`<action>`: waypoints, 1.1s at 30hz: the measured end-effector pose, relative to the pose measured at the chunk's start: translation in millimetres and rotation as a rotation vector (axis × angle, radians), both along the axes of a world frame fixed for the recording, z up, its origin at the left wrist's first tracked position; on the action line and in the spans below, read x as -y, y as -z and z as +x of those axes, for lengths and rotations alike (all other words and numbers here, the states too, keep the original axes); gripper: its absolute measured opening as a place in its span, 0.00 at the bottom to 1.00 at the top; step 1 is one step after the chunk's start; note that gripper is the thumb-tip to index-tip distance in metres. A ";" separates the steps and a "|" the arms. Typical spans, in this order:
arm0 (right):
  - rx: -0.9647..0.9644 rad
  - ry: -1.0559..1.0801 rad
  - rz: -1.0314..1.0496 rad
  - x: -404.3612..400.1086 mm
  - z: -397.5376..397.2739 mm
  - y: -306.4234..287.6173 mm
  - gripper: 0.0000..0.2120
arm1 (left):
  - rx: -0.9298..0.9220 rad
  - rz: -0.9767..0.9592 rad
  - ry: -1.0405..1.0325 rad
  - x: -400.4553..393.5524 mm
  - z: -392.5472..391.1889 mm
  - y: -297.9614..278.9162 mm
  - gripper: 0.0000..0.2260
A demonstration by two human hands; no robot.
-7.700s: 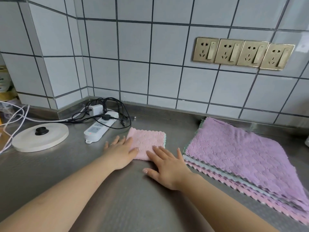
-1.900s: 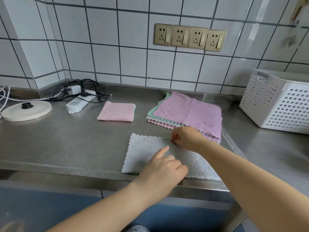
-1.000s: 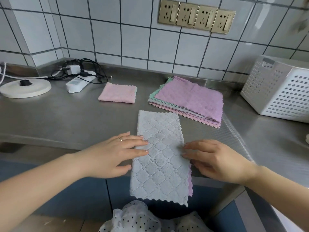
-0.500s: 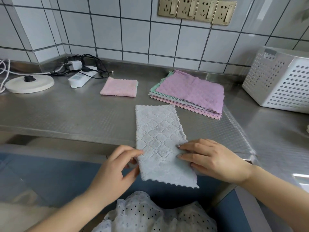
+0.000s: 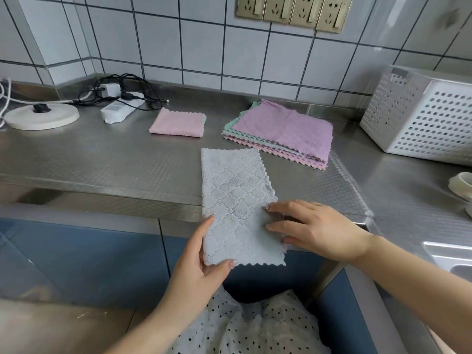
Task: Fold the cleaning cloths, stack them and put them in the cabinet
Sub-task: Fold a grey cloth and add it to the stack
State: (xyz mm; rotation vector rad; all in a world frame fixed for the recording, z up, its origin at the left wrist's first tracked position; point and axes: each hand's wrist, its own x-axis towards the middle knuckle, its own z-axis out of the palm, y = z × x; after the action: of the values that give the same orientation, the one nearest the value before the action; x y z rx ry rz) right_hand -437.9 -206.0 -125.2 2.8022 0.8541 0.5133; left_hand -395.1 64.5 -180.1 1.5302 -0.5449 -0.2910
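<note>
grey cloth (image 5: 236, 200) half-folded, near end overhangs steel counter (image 5: 102, 162) edge | left hand (image 5: 201, 267) pinches near-left corner | right hand (image 5: 316, 228) flat, fingers spread on right edge | soft, light, limp; grip corners

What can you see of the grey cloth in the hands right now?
The grey cloth is a quilted, diamond-patterned, zigzag-edged strip, folded lengthwise. Its far half lies flat on the steel counter; its near half overhangs the front edge. The left hand pinches the near left corner; the right hand rests straight fingers on its right edge.
</note>
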 end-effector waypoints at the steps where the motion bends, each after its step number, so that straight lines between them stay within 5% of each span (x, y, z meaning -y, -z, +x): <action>1: 0.006 -0.004 -0.007 -1.5 0.2 0.3 0.21 | -0.019 -0.007 0.018 -0.3 -2.0 -2.6 0.36; 4: 0.039 -0.026 -0.006 -7.1 0.7 -0.5 0.20 | -0.023 0.018 0.046 -0.9 -8.8 -6.8 0.40; 10: 0.119 -0.059 0.028 -20.0 1.3 -6.7 0.09 | -0.034 -0.064 -0.057 0.8 -11.3 -17.6 0.27; 15: -0.033 0.105 0.471 -35.5 -7.2 -12.2 0.10 | -0.073 -0.121 -0.096 5.2 -11.2 -19.8 0.32; 23: -0.228 0.220 0.922 -53.6 -11.6 -18.6 0.08 | -0.062 -0.161 -0.137 1.2 -8.1 -20.6 0.26; 26: -0.264 0.254 1.053 -55.3 -9.3 -18.8 0.13 | -0.060 -0.163 -0.117 1.9 -11.0 -23.0 0.28; 33: -0.206 0.274 1.000 -61.9 -2.5 -19.8 0.23 | -0.081 -0.155 -0.155 2.2 -8.7 -17.9 0.23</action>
State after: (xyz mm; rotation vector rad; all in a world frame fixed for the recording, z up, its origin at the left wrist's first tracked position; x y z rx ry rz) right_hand -440.5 -144.1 -105.4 3.8416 0.2148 0.7711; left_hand -403.9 62.3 -162.2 1.3955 -0.3741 -0.1855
